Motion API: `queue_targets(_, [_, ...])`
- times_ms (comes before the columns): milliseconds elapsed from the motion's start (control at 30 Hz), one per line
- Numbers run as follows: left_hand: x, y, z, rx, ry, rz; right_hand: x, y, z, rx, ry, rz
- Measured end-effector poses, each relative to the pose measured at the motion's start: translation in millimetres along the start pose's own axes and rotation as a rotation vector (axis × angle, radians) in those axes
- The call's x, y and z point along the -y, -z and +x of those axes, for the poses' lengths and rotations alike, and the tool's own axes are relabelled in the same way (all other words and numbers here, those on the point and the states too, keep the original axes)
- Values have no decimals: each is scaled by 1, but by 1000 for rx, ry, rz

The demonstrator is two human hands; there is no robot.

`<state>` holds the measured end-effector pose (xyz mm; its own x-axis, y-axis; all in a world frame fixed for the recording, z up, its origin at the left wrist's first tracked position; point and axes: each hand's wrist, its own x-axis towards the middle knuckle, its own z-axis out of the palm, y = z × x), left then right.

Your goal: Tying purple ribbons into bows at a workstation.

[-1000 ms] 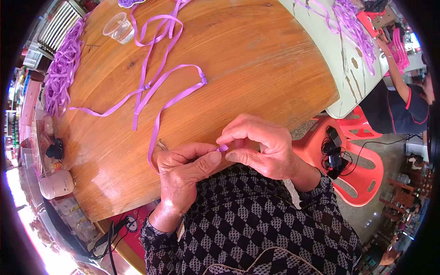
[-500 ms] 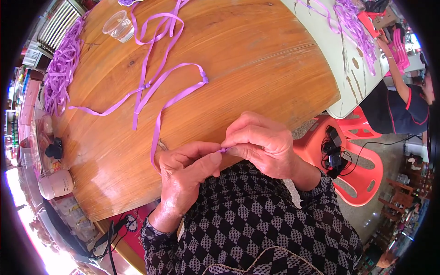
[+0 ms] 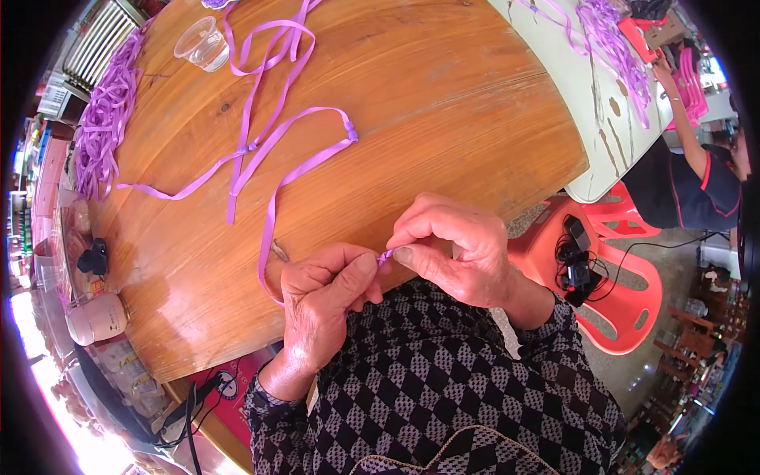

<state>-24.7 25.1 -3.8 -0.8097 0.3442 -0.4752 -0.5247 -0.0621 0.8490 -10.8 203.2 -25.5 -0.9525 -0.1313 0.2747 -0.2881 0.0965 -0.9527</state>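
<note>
Just over the table's near edge, a purple ribbon (image 3: 270, 229) runs into my left hand (image 3: 323, 290). My left thumb and fingers pinch it, and a small knotted bit (image 3: 385, 257) sticks out at the fingertips. On the other side of that bit, my right hand (image 3: 457, 252) is closed, its thumb and forefinger pinching the ribbon's end. Whatever lies behind the fingers is hidden. The ribbon trails over the wooden table (image 3: 443, 103) with small knots along it, one of them a purple knot (image 3: 352, 135), and crosses other loose lengths.
A clear plastic cup (image 3: 203, 45) stands at the far left, beside a heap of purple ribbon (image 3: 109, 119). More ribbon (image 3: 613, 55) lies on a white table at right, where another person's arm (image 3: 682, 119) reaches. A red stool (image 3: 625, 309) with black cables stands right of me.
My fingertips have drawn slightly apart, so more of the knotted bit shows between them. The ribbon on the table has shifted only a little.
</note>
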Motion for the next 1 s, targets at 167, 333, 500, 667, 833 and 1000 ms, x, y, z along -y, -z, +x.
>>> queue_targets(167, [-1, -2, 2, 5, 56, -33, 4, 0, 1, 39, -107, 98])
queue_targets(333, [4, -2, 3, 1, 23, -107, 0, -2, 0, 23, -89, 71])
queue_targets(500, [1, -2, 1, -34, 37, -114, 4, 0, 3, -89, 1, 18])
queue_targets(667, [-2, -3, 1, 2, 58, -119, 1, -1, -1, 38, 35, -64])
queue_targets(833, [6, -2, -3, -35, -68, -18, 1, -1, 0, -16, -11, -37])
queue_targets(1000, [11, -4, -7, -69, -321, 156, 7, 0, 5, 24, 88, -84])
